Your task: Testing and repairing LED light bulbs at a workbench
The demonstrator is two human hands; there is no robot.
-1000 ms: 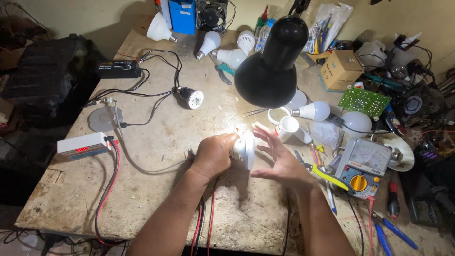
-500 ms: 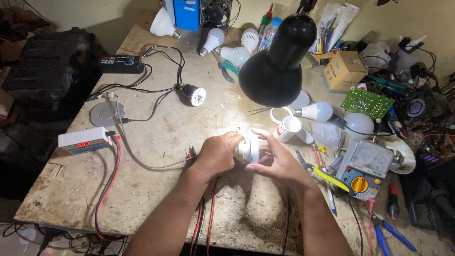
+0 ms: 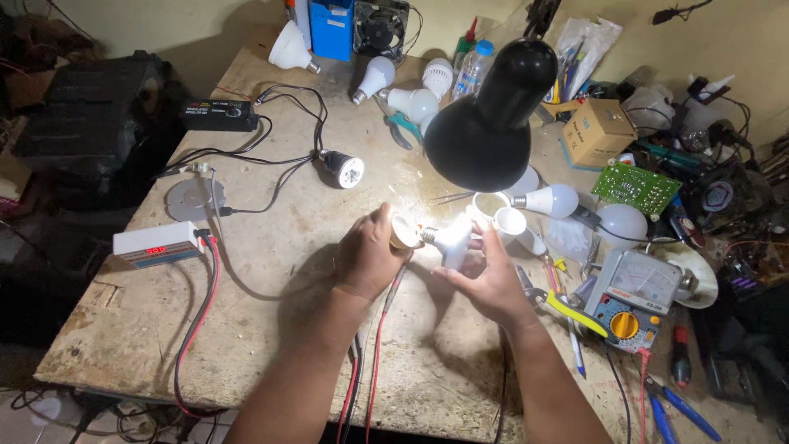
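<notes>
My left hand grips a small round socket piece at its fingertips. My right hand holds a white bulb body, brightly lit, with its screw base pointing left toward the socket piece. The two parts sit a short gap apart, right under the black desk lamp. Red and black test leads run between my forearms toward the table's front edge.
Worn wooden table. White power meter with red display at left. Lamp holder on black cable. Several white bulbs at the back. Analog multimeter, green circuit board, cardboard box, white cups at right.
The hands have drawn slightly apart: the bulb, earlier cupped between both hands, is now in my right hand with its screw base showing, and the socket piece is in my left.
</notes>
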